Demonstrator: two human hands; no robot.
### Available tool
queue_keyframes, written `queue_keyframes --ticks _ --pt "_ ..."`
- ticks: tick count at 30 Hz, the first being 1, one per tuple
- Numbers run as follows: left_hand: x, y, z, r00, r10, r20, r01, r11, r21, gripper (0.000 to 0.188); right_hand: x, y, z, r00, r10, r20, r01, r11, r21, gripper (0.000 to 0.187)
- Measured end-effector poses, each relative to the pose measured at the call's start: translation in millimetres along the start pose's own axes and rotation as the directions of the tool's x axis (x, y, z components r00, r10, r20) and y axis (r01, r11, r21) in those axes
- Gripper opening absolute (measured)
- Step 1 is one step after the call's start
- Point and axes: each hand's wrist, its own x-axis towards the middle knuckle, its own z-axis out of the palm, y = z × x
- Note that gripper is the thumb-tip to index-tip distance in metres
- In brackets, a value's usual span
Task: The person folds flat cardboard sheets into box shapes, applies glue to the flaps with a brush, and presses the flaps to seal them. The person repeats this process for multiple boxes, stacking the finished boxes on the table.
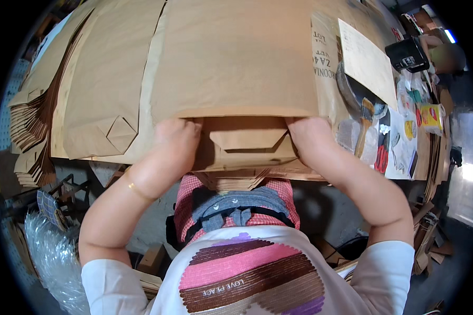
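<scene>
A large brown paper bag [236, 63] lies flat before me, its near end spread into a wide opening. Inside the opening shows a folded paper flap [247, 139] with slanted corners. My left hand [177, 140] is curled at the opening's left corner, and its fingertips are hidden in the paper. At the right corner, my right hand [311, 137] is closed on the bag's side in the same way, fingertips also out of sight. Below the opening, layered brown paper edges [234, 180] stick out over my lap.
Left of the bag lies another brown bag [102, 84] with a folded end, beside a fanned stack of bags [31, 126]. To the right are a white board [368, 60], a brush [363, 128], a red-handled tool [382, 157] and a yellow packet [432, 118]. Another person [446, 56] is at the far right.
</scene>
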Motion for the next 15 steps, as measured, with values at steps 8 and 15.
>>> queue_keyframes --ticks 8,15 --pt "-4.3 1.7 7.2 0.987 -0.128 -0.093 0.063 0.857 -0.511 0.043 -3.7 2.6 -2.1 0.997 0.024 0.066 -0.048 0.917 0.396 0.061" --pt "17.6 -27.8 -16.3 0.984 -0.153 -0.089 0.019 0.59 -0.807 0.04 3.7 23.0 -28.9 0.994 -0.007 0.107 -0.034 0.926 0.377 0.028"
